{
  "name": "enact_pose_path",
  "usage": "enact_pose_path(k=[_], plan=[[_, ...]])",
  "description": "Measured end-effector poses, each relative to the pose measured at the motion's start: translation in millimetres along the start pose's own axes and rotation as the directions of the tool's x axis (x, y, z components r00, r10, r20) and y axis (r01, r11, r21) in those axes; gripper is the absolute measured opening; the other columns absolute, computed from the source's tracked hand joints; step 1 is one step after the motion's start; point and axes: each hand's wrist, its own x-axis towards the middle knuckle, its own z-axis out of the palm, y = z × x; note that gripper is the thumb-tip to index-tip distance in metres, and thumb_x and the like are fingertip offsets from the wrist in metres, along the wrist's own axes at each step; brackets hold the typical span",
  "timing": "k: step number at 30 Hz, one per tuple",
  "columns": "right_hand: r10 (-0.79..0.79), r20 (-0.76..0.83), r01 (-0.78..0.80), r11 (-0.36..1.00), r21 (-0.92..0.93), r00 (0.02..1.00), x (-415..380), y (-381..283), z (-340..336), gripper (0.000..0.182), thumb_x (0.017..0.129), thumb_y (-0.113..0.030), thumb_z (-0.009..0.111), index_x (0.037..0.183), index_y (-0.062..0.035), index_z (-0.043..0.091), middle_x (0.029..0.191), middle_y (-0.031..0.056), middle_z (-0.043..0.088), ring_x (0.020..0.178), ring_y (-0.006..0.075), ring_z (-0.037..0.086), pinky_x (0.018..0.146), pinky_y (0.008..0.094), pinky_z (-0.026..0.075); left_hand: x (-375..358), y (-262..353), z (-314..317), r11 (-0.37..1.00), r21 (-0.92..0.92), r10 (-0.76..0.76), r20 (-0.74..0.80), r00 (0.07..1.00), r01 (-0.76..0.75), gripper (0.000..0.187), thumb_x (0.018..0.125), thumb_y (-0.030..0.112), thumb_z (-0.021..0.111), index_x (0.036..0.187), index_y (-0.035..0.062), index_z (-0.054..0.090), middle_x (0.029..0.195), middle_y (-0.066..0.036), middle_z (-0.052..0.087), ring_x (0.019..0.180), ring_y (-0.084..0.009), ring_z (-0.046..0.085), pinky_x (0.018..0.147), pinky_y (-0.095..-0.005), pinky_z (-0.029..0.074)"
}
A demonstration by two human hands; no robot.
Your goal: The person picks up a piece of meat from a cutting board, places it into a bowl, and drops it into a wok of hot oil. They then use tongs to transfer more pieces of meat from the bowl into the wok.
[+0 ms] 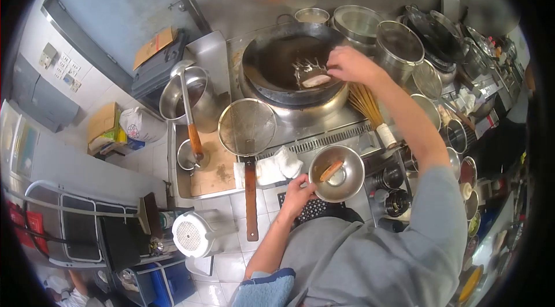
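Observation:
My left hand (299,196) grips the rim of a steel bowl (352,177), thumb over the edge. Inside the bowl lies an elongated, browned piece of food (331,171). My right hand (351,65) reaches over a large black wok (263,58) with its fingers pinched together. At its fingertips is a pale, long piece of food (316,81), low against the dark oil. White bubbles (306,67) froth beside that piece. The wok sits on a round steel burner ring.
A mesh skimmer (247,128) with a wooden handle juts over the counter's front edge, beside white cloths (280,166). A bamboo wok brush (364,102) stands right of the wok. Left is a steel pot (193,96) with a ladle (188,104); strainers and pots (399,44) crowd the right.

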Motion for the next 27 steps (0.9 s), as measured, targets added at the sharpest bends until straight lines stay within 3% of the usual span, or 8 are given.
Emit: enact_pose_path(k=[4,6,8,13,16,18,21,27], plan=[[0.12,-0.361,-0.098,0.992,0.08,0.925,-40,-96,-96,0.014,0.073,-0.01,0.071,0.082,-0.0005,0.066,0.085,0.0102,0.064,0.085,0.0282,0.059,0.076,0.0369,0.049,-5,10,-9,0.997,0.073,-0.016,0.108,0.994,0.008,0.014,0.084,0.002,0.058,0.076,0.004,0.047,0.088,-0.005,0.058,0.078,-0.0142,0.062,0.066,-0.0288,0.058],[0.214,-0.4,-0.177,0.976,0.127,0.891,-75,-148,-122,0.017,0.072,-0.005,0.07,0.087,0.0006,0.065,0.083,0.0114,0.063,0.08,0.0297,0.059,0.07,0.0375,0.049,-4,9,-12,0.995,0.103,-0.028,0.183,0.983,0.009,0.009,0.085,0.003,0.058,0.081,0.0031,0.05,0.089,-0.006,0.059,0.079,-0.0146,0.062,0.066,-0.0289,0.058],[0.307,-0.348,-0.287,0.952,0.109,0.886,-112,-198,-131,0.019,0.07,-0.008,0.074,0.086,-0.0004,0.067,0.085,0.0119,0.066,0.079,0.0288,0.061,0.071,0.0366,0.05,-2,-2,-13,0.994,0.102,-0.067,0.273,0.96,0.04,0.008,0.085,0.005,0.058,0.092,0.0011,0.057,0.092,-0.008,0.061,0.08,-0.0152,0.064,0.067,-0.0287,0.056],[0.679,-0.134,-0.622,0.721,0.306,0.722,-193,-278,-80,0.025,0.07,-0.005,0.073,0.094,-0.0005,0.067,0.088,0.0122,0.066,0.084,0.0295,0.061,0.076,0.0377,0.049,-1,-24,11,0.983,0.171,-0.127,0.408,0.904,0.061,0.008,0.084,0.005,0.06,0.081,0.0035,0.053,0.083,-0.003,0.057,0.076,-0.0122,0.058,0.064,-0.0282,0.055],[0.767,-0.068,-0.751,0.64,0.163,0.638,-231,-298,-60,0.029,0.07,-0.005,0.071,0.098,-0.001,0.066,0.09,0.0131,0.065,0.088,0.0302,0.06,0.081,0.0382,0.049,-4,-33,29,0.972,0.221,-0.179,0.466,0.867,0.082,0.015,0.084,0.003,0.059,0.075,0.0041,0.047,0.081,-0.004,0.058,0.073,-0.011,0.06,0.064,-0.0264,0.056],[0.772,-0.069,-0.769,0.635,0.067,0.632,-240,-306,-66,0.029,0.067,-0.003,0.07,0.095,-0.0012,0.065,0.085,0.013,0.06,0.088,0.0316,0.058,0.074,0.0373,0.048,-16,-27,42,0.985,0.155,-0.143,0.512,0.847,0.073,0.012,0.084,0.004,0.06,0.077,0.0035,0.05,0.081,-0.005,0.06,0.072,-0.0118,0.061,0.064,-0.0254,0.054],[0.743,-0.005,-0.743,0.669,-0.013,0.669,-253,-310,-66,0.033,0.068,-0.004,0.068,0.1,-0.0035,0.064,0.092,0.0121,0.059,0.092,0.0309,0.057,0.077,0.0379,0.048,-22,-29,54,0.983,0.161,-0.161,0.554,0.817,0.084,0.01,0.084,0.004,0.06,0.078,0.0023,0.052,0.081,-0.005,0.059,0.072,-0.0126,0.061,0.066,-0.0257,0.054],[0.57,0.18,-0.532,0.818,-0.221,0.802,-265,-300,-43,0.024,0.065,-0.007,0.067,0.088,-0.0069,0.062,0.094,0.0097,0.057,0.093,0.0271,0.058,0.08,0.0353,0.05,-37,-17,66,0.976,0.219,-0.14,0.559,0.817,0.017,0.011,0.083,0.004,0.061,0.077,0.0024,0.051,0.079,-0.005,0.061,0.069,-0.0107,0.06,0.066,-0.0253,0.054]])
